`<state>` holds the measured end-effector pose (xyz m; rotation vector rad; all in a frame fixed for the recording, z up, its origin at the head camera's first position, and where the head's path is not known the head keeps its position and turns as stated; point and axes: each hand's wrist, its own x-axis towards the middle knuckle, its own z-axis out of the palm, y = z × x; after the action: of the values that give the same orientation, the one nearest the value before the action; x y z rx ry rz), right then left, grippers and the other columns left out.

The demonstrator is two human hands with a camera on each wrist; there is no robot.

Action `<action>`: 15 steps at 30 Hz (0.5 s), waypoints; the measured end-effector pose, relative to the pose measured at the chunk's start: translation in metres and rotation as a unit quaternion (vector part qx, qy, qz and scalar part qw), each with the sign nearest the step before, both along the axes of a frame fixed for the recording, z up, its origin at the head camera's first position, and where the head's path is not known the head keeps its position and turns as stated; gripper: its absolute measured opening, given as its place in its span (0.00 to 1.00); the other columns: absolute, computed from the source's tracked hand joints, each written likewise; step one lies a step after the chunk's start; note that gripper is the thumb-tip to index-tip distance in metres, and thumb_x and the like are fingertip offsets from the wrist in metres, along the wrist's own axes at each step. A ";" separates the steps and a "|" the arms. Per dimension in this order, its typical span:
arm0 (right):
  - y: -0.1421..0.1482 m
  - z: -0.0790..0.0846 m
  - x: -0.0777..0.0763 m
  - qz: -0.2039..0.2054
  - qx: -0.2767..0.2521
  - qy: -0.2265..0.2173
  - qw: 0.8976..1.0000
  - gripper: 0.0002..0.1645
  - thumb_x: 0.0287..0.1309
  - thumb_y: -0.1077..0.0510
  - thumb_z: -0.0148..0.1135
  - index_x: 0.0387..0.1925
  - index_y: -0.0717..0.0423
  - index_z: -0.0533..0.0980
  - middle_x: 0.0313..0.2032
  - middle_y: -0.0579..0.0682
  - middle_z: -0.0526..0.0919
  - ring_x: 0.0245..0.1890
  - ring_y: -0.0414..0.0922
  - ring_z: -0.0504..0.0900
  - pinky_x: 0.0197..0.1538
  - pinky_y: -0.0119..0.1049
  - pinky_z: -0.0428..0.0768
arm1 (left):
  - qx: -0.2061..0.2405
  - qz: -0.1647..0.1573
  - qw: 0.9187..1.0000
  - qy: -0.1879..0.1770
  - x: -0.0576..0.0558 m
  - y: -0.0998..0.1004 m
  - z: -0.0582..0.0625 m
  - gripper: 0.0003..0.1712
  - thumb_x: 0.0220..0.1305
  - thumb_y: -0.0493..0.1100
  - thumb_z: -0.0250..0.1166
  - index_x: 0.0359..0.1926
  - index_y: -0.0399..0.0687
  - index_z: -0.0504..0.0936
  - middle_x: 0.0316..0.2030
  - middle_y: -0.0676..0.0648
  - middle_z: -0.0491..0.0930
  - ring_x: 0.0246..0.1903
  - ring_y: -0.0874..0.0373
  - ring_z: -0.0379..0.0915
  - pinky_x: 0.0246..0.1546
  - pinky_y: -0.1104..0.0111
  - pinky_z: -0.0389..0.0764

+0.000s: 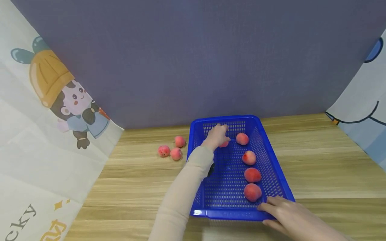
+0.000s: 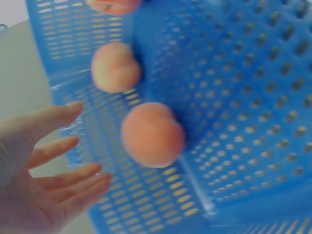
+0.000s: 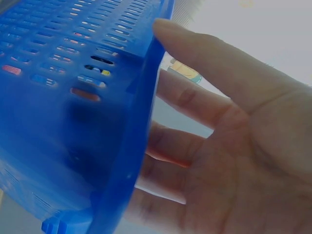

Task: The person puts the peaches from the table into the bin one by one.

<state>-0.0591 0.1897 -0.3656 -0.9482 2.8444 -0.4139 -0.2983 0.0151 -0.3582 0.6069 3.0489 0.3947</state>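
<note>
Right hand point(image 1: 289, 214) lies nearest, fingers point(image 3: 195, 105) straight and apart along the blue basket's point(image 1: 208, 212) near corner. Left hand point(image 1: 216, 136) reaches into the basket's far end, fingers point(image 2: 63, 178) spread and loose, holding nothing; a peach point(image 2: 152, 134) lies just beyond their tips. 3 loose peaches point(image 1: 171, 150) sit on the table point(image 1: 316, 160).

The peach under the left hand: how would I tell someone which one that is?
Find the blue basket on the wooden table. Four peaches line its right side; look instead at its far end, where the left hand reaches in. The peach sits right under those fingers, half hidden, left of the row's farthest peach, and is the only one a hand covers.
</note>
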 end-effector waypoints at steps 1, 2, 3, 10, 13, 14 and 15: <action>0.000 0.000 0.000 -0.001 0.000 -0.002 1.000 0.19 0.49 0.47 0.60 0.39 0.54 0.77 0.39 0.57 0.79 0.38 0.59 0.77 0.35 0.54 0.75 | -0.001 -0.003 1.000 0.002 0.001 0.000 0.003 0.25 0.51 0.46 0.65 0.51 0.45 0.74 0.50 0.45 0.74 0.53 0.52 0.66 0.51 0.64 0.69; 0.000 -0.001 0.000 -0.003 0.001 -0.004 1.000 0.19 0.49 0.47 0.60 0.39 0.54 0.77 0.39 0.57 0.79 0.38 0.59 0.77 0.35 0.54 0.75 | -0.001 -0.007 1.000 0.001 0.002 0.000 0.007 0.24 0.51 0.46 0.65 0.51 0.45 0.74 0.48 0.46 0.75 0.52 0.52 0.68 0.49 0.64 0.70; 0.000 -0.001 0.000 -0.005 0.001 -0.006 1.000 0.19 0.49 0.47 0.60 0.39 0.54 0.77 0.39 0.57 0.79 0.38 0.59 0.77 0.35 0.54 0.75 | -0.001 -0.011 1.000 0.000 0.003 -0.001 0.010 0.24 0.51 0.46 0.65 0.50 0.45 0.74 0.48 0.46 0.75 0.51 0.53 0.68 0.48 0.65 0.71; 0.001 -0.002 0.000 -0.009 -0.003 -0.009 1.000 0.20 0.49 0.45 0.59 0.40 0.53 0.77 0.39 0.56 0.79 0.39 0.58 0.77 0.36 0.54 0.75 | 0.003 -0.041 0.999 -0.022 0.009 -0.007 0.032 0.23 0.52 0.46 0.64 0.50 0.45 0.74 0.47 0.46 0.76 0.47 0.55 0.71 0.47 0.68 0.71; 0.001 -0.002 0.000 -0.010 -0.001 -0.012 1.000 0.20 0.50 0.45 0.59 0.40 0.53 0.77 0.40 0.56 0.79 0.39 0.58 0.77 0.36 0.54 0.75 | 0.011 -0.058 0.998 -0.026 0.014 -0.011 0.045 0.23 0.52 0.46 0.64 0.50 0.45 0.74 0.47 0.47 0.76 0.48 0.55 0.71 0.48 0.68 0.70; 0.001 -0.001 0.000 -0.011 0.000 -0.014 1.000 0.20 0.50 0.45 0.59 0.40 0.53 0.77 0.40 0.56 0.79 0.39 0.58 0.77 0.36 0.54 0.75 | 0.012 -0.064 0.998 -0.024 0.016 -0.012 0.049 0.23 0.53 0.47 0.64 0.50 0.45 0.74 0.47 0.47 0.76 0.48 0.56 0.71 0.47 0.68 0.70; 0.001 -0.001 0.000 -0.010 0.000 -0.011 1.000 0.20 0.50 0.46 0.59 0.40 0.54 0.77 0.39 0.56 0.79 0.39 0.58 0.77 0.36 0.54 0.75 | 0.012 -0.071 0.997 -0.019 0.018 -0.014 0.054 0.23 0.53 0.47 0.64 0.49 0.46 0.74 0.47 0.47 0.76 0.47 0.56 0.71 0.47 0.67 0.70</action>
<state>-0.0588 0.1905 -0.3663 -0.9114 2.8360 -0.4245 -0.2804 0.0014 -0.3045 0.8000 2.9453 0.4340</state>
